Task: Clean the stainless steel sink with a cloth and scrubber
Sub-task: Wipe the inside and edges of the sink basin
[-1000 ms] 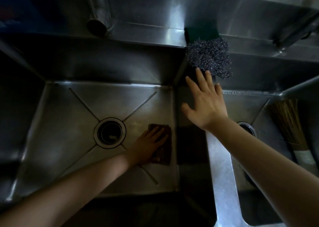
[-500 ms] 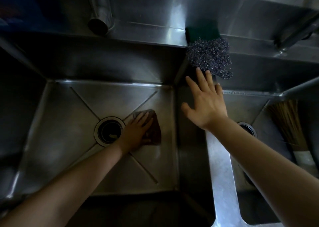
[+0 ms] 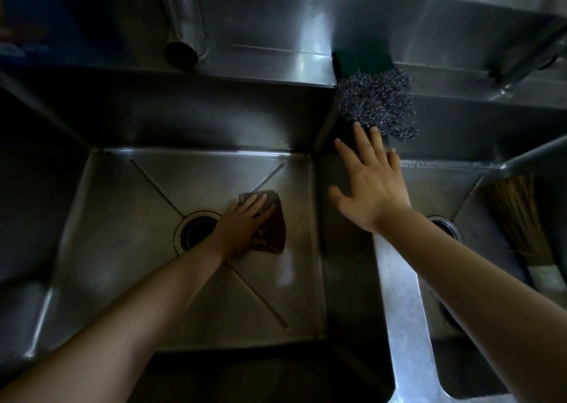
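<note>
On the floor of the left basin of the sink (image 3: 101,249), just right of the drain (image 3: 196,231), the left hand (image 3: 242,224) presses a brown cloth (image 3: 273,224) flat with fingers straight. Wiping looks to be the step in hand. The right hand (image 3: 371,184), spread and holding nothing, reaches over the divider, fingertips just short of the steel scrubber (image 3: 377,102) draped over the back rim. Next it would need to close round that scrubber and lift it clear
</note>
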Available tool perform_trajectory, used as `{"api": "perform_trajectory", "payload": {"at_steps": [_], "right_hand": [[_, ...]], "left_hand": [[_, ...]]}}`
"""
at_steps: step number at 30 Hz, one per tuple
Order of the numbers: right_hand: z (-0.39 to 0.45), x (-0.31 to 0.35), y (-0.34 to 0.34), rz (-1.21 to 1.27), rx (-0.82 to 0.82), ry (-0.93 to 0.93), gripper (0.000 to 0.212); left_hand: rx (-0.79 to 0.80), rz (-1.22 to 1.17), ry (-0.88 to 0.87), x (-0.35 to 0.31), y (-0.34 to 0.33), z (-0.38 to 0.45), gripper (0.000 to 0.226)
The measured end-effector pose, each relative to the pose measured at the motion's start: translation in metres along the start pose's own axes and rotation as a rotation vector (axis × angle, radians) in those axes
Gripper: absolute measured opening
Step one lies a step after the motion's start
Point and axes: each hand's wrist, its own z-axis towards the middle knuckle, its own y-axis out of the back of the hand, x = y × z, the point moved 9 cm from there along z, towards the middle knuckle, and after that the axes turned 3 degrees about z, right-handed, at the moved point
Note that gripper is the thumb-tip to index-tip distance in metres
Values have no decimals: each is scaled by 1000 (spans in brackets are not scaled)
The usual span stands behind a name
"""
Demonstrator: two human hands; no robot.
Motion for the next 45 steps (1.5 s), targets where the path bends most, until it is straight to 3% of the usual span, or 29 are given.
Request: {"api": "perform_trajectory", "payload": {"at_steps": [11,20,25,27,32,36,40,45], "right_hand": [[-5,3,4,61,8,3,79],[-4,6,5,18,54,30,77],[-6,42,7,-163,-6,250,71],[-6,54,0,-154,55,290,67],[7,53,-41,-99,284,127,59],[14,65,-81,-12,485,67,65],[27,74,-121,98,490,39,97],[32,98,-161,124,518,169,92]], "left_hand": [[22,-45,89,-3,4,-2,85],[22,12,22,-4,11,7,98],[61,9,-1,-10,20,15,93],[86,34,-20,-6,22,12,93],[78,-29,21,25,37,1,92],[108,-67,161,58,26,-17,89],[199,-80,311,84,10,-31,98],[252,-85,371,90,0,-35,110]]}}
